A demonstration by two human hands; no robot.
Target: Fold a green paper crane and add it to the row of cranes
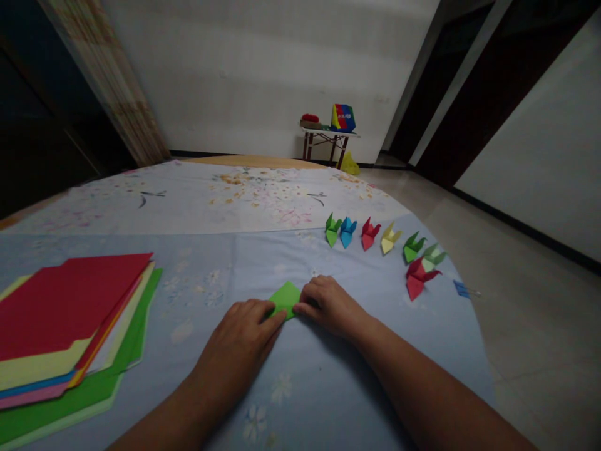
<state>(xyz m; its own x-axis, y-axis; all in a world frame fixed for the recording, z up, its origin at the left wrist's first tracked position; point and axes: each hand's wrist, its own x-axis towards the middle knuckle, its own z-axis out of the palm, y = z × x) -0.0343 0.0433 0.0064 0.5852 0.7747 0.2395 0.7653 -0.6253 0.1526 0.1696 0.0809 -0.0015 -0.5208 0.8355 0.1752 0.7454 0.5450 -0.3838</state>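
Note:
A small folded square of light green paper (287,295) lies on the blue flowered cloth, one corner pointing away from me. My left hand (251,322) grips its left side, with thumb and fingers at the edge. At the right corner, my right hand (323,302) pinches the paper between thumb and curled fingers. Some of the paper's edges are hidden under the fingertips. Folded paper cranes stand in a row to the right, among them a blue crane (347,232), a yellow crane (389,238) and a large red crane (420,278).
A stack of coloured paper (70,307) rests at the left of the round table. A blue clip-like object (462,289) lies by the right table edge. Against the far wall stands a small side table (328,133) with a colourful box (343,118) on it.

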